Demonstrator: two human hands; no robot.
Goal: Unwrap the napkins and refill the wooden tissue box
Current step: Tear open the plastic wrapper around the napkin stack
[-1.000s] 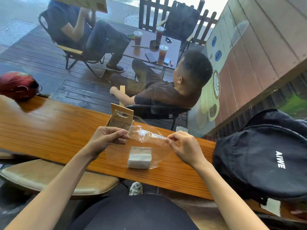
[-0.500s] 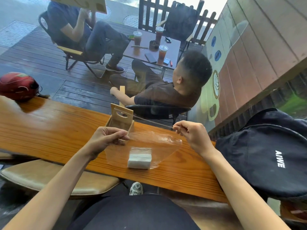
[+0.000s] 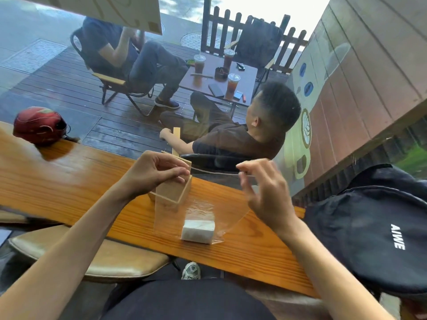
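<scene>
One wooden counter by a window; napkins on it.

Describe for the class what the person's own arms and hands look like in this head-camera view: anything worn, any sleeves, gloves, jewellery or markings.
Both arms are bare from the bottom edge of the picture to the hands; no sleeve shows. The left hand and the right hand wear no gloves, and no rings, watch, bracelet or markings are visible. The fingers are slender with short nails. Below the arms, dark clothing covers the person's lap.
</scene>
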